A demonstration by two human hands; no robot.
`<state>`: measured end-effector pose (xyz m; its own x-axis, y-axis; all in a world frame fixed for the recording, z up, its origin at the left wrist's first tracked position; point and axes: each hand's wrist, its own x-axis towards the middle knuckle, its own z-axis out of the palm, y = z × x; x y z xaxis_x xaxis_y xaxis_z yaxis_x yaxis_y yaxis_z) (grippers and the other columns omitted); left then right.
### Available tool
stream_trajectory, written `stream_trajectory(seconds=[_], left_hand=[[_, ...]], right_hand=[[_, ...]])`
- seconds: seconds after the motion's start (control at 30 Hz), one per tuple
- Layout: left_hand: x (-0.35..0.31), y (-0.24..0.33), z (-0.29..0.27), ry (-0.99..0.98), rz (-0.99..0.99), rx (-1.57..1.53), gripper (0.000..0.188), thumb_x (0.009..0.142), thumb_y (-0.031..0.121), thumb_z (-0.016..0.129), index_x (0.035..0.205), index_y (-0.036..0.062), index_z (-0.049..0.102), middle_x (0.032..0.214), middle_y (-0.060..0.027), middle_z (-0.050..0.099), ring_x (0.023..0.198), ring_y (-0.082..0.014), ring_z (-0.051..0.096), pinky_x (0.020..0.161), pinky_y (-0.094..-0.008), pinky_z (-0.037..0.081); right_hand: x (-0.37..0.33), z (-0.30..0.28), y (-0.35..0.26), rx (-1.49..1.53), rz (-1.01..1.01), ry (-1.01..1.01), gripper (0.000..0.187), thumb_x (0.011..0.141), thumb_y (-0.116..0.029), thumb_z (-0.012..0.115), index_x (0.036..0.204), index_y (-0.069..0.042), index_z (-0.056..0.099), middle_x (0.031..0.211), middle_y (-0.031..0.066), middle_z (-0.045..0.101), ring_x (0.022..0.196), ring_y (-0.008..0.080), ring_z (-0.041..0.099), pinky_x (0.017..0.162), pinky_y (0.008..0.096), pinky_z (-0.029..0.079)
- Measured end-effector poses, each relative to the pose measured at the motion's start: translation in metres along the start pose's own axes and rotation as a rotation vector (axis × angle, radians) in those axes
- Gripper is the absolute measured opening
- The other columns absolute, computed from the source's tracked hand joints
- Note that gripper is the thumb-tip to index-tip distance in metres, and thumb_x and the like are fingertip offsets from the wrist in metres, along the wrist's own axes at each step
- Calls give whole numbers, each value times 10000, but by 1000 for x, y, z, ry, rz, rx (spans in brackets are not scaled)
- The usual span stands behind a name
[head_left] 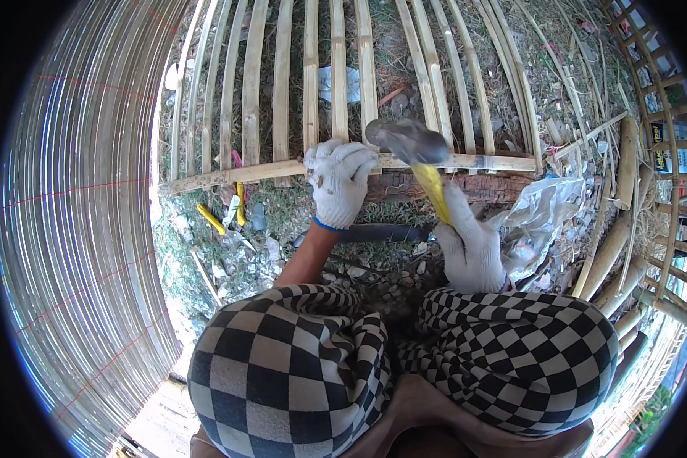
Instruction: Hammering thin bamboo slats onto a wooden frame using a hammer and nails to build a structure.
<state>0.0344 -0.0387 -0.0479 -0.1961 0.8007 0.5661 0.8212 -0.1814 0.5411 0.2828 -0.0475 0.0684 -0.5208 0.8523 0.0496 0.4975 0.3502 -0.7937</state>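
Black-and-white checked trousers (282, 374) on bent knees fill the near ground. Beyond them, the right hand (472, 248), in a white knit glove, is clamped round the yellow handle of a hammer (430, 183), whose dark, blurred head lies forward and to the left of that hand, just beside the other glove. The left hand (337, 187), in a white glove with a blue cuff edge, rests on a crosswise bamboo strip (259, 172), fingers bent over it; whether they close on anything is hidden. Long bamboo slats (252, 99) run away from the strip, on both sides of the left hand. Just nearer than the strip, to the right of the left hand, lies a rough reddish-brown timber (454, 188), with a crumpled clear plastic sheet (538, 217) beside the right hand. Far right, behind latticework (668, 82), a yellow-and-black panel (658, 145) bears pale lettering.
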Motion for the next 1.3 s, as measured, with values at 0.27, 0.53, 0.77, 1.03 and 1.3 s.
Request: stream_trajectory(seconds=[0.27, 0.53, 0.77, 1.03, 1.3], left_hand=[[8, -3, -24, -158, 7, -36, 342, 791, 142, 865, 1125, 173, 796, 1123, -24, 725, 1146, -299, 631, 1012, -478, 438], [8, -17, -58, -305, -125, 54, 515, 681, 166, 954, 1170, 195, 796, 1273, -53, 658, 1264, -341, 571, 1065, -489, 435], [8, -22, -44, -321, -85, 45, 484, 679, 171, 955, 1138, 188, 800, 1243, -51, 662, 1256, -338, 579, 1059, -488, 440], [14, -16, -44, -306, -101, 41, 470, 691, 192, 943, 1140, 186, 802, 1238, -53, 662, 1261, -336, 582, 1071, -492, 431], [15, -12, -13, -299, -96, -54, 447, 696, 211, 944, 1121, 178, 809, 1244, -58, 663, 1260, -329, 584, 1087, -505, 414]], right_hand=[[5, 4, 7, -53, 169, -103, 644, 1049, -114, 664, 1656, -198, 465, 814, 244, 732, 789, 393, 783, 736, 437, 606], [-4, -19, -17, 71, -10, 153, 642, 978, -21, 681, 1594, -24, 498, 854, 227, 750, 804, 392, 797, 747, 409, 610], [10, 7, 36, -49, 168, -130, 634, 982, 11, 634, 1598, -49, 499, 931, 289, 756, 821, 451, 770, 753, 415, 606], [-1, 12, 33, -50, -73, 16, 679, 998, -16, 679, 1637, -147, 491, 932, 266, 757, 801, 401, 782, 729, 404, 613], [-23, 0, 68, 278, -207, 202, 545, 991, -41, 681, 1527, -34, 585, 839, 239, 722, 738, 378, 770, 683, 404, 597]])
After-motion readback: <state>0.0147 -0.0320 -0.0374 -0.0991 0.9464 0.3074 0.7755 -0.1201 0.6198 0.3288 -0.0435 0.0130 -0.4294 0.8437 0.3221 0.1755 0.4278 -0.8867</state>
